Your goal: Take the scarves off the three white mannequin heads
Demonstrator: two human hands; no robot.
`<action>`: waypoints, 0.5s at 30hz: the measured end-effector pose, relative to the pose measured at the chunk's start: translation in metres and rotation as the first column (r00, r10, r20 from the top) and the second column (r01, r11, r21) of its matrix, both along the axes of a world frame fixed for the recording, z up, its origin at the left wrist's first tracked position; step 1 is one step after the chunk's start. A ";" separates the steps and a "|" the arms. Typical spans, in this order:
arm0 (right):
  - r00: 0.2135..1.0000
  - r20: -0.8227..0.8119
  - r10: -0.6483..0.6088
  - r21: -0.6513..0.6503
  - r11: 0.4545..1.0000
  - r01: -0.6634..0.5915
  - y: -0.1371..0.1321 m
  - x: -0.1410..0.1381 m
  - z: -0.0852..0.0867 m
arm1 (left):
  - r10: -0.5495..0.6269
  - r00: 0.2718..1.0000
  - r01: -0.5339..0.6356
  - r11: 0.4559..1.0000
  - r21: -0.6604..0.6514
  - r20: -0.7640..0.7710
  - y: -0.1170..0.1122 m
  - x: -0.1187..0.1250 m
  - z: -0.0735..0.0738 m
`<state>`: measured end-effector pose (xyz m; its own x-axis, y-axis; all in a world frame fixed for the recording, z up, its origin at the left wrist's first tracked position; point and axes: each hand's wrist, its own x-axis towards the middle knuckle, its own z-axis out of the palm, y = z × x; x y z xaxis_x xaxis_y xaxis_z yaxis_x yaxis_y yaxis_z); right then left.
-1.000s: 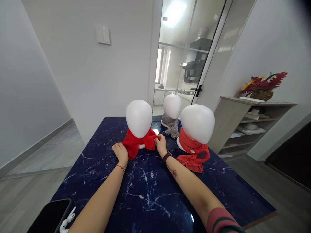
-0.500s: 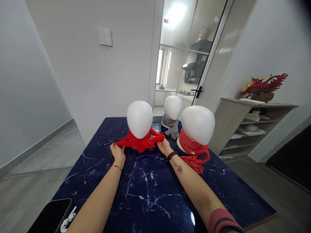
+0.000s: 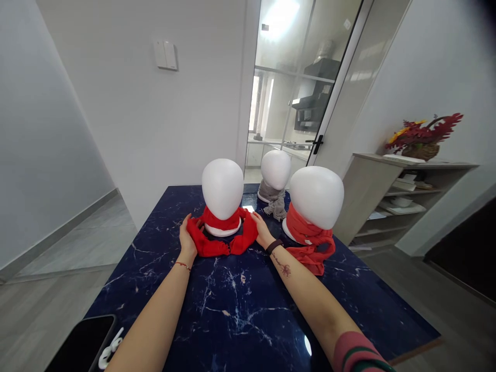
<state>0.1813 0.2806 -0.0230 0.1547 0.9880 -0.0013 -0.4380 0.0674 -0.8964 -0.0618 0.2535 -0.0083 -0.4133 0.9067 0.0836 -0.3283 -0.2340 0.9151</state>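
A white mannequin head (image 3: pixel 222 187) stands upright with a red scarf (image 3: pixel 212 248) around its neck. The scarf's loose length lies in a loop on the table in front of the head's white base. My left hand (image 3: pixel 187 241) is curled around the loop's left side, some fingers hidden behind the cloth. On the right side, my right hand (image 3: pixel 262 231) grips the scarf near the base, its fingertips partly covered by cloth. Right of it stands a larger-looking white head (image 3: pixel 316 196) wrapped in a coral scarf (image 3: pixel 304 230).
Behind, a third white head (image 3: pixel 276 169) wears a grey scarf (image 3: pixel 272 194). A phone (image 3: pixel 83 343) and white earphones (image 3: pixel 110 350) lie at the near left of the dark blue marbled table (image 3: pixel 232 320). A shelf unit (image 3: pixel 411 196) is at the right.
The scarf's front has dropped from under the head's chin to a loop on the table, baring the white base. Both hands have shifted slightly, now cupping the loop's sides.
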 end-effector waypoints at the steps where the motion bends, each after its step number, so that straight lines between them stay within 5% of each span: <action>1: 0.999 0.047 -0.008 0.015 1.000 0.008 -0.001 -0.004 -0.002 | 0.012 0.983 -0.013 1.000 -0.002 -0.181 0.002 0.002 -0.003; 5: 0.967 0.252 -0.039 0.084 0.996 0.018 -0.003 -0.013 -0.007 | 0.022 0.812 -0.012 1.000 0.021 -0.584 0.009 0.006 -0.013; 9: 0.762 0.646 -0.046 0.169 0.982 -0.083 -0.006 -0.019 -0.009 | -0.050 0.610 0.149 0.987 0.053 -0.791 0.009 0.009 -0.014; 15: 0.709 0.703 -0.058 0.189 0.976 -0.107 -0.012 -0.028 -0.004 | -0.042 0.541 0.167 0.984 0.058 -0.840 0.002 0.014 -0.004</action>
<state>0.1536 0.2683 -0.0272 0.0047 0.9557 0.2942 0.3074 0.2786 -0.9099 -0.0478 0.2554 -0.0124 -0.0035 0.8954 0.4453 0.5382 -0.3736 0.7555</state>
